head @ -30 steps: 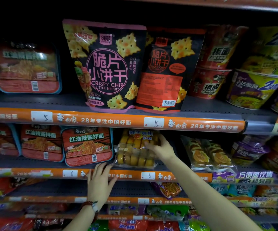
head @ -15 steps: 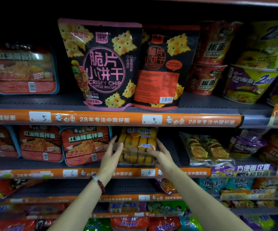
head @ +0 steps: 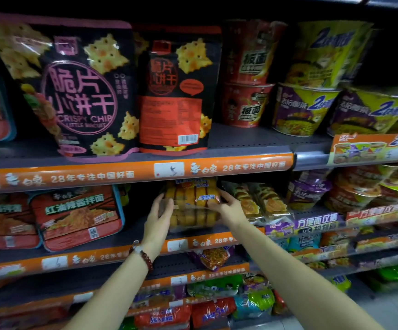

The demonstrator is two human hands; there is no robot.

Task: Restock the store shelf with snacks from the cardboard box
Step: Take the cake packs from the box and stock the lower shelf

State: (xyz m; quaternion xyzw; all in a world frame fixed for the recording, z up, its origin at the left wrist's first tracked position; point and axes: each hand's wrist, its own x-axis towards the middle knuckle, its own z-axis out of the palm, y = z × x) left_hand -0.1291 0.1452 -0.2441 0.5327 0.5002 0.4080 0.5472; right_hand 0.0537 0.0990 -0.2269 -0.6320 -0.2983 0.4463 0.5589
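A clear bag of small golden cakes stands upright on the second shelf, just under the orange price strip. My left hand presses flat against the bag's left side. Fingers of my right hand curl around its right edge, so the bag is held between both hands. A bead bracelet circles my left wrist. The cardboard box is out of view.
Red noodle trays stand left of the bag, and a clear pack of pastries lies right of it. Above are black Crispy Chip biscuit bags and noodle cups. Lower shelves hold more snack packs.
My left hand rose from the shelf's lower strip to the bag's left side. The bag now stands straighter between both hands, and the view has come closer and shifted right.
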